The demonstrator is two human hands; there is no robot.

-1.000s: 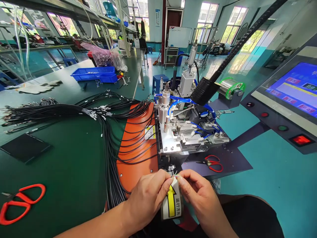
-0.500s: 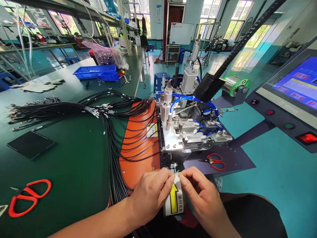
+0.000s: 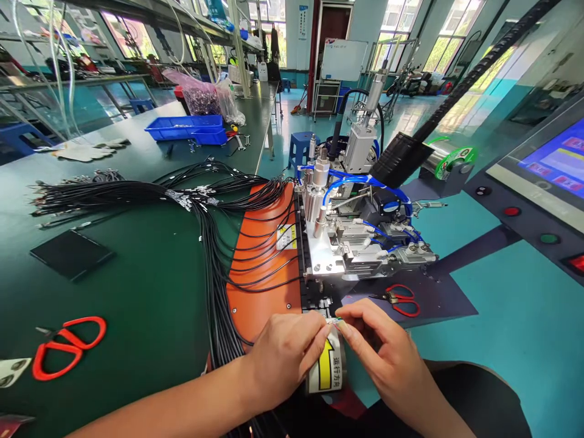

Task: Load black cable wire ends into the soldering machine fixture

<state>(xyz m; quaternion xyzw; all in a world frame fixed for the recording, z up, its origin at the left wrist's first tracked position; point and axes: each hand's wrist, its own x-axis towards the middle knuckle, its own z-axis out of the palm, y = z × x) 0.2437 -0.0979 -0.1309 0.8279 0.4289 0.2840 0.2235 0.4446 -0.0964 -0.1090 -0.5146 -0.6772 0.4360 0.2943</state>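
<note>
Thumb and fingers of my left hand are closed in a pinch on the end of some thin wires, pale with a bit of green. My right hand pinches the other side of these wires, its fingertips close to the left ones. Just below the fingertips is a rounded part with a white label and yellow arrow, partly covered by my left hand. Several black cables run beside my left hand, and some cross the orange plate.
A metal machine with blue air tubes stands ahead, near red-handled scissors. A control panel is at right. On the green table lie other red scissors, a black tray and a blue bin.
The thin wires, pointing up before, now stretch sideways between my fingertips. My right hand has shifted slightly right, and the whole view has moved a little.
</note>
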